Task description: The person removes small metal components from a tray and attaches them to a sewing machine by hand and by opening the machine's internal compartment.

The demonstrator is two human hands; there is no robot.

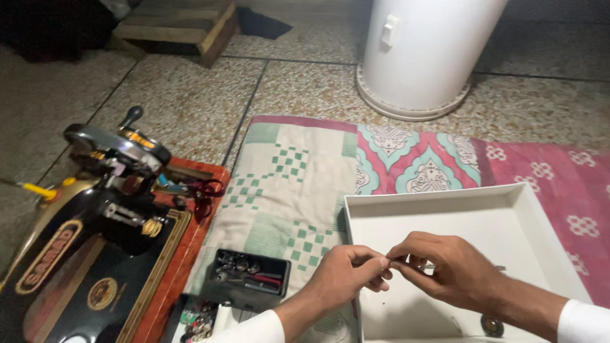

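Note:
My left hand [346, 274] and my right hand [445, 267] meet fingertip to fingertip over the near left part of a shallow white tray [508, 209]. Between them they pinch a small thin metal part [406, 262], most of it hidden by the fingers. A slim metal piece [495, 268] pokes out past my right hand over the tray floor. A small round dark part [491, 326] lies in the tray near my right wrist. Both sleeves are white.
A black hand-crank sewing machine [82, 235] on a wooden base stands at the left, with red-handled scissors [204, 194] beside it. A small black box of metal parts [251, 274] sits on the patterned quilt [298, 178]. A white drum [422, 51] stands behind on the stone floor.

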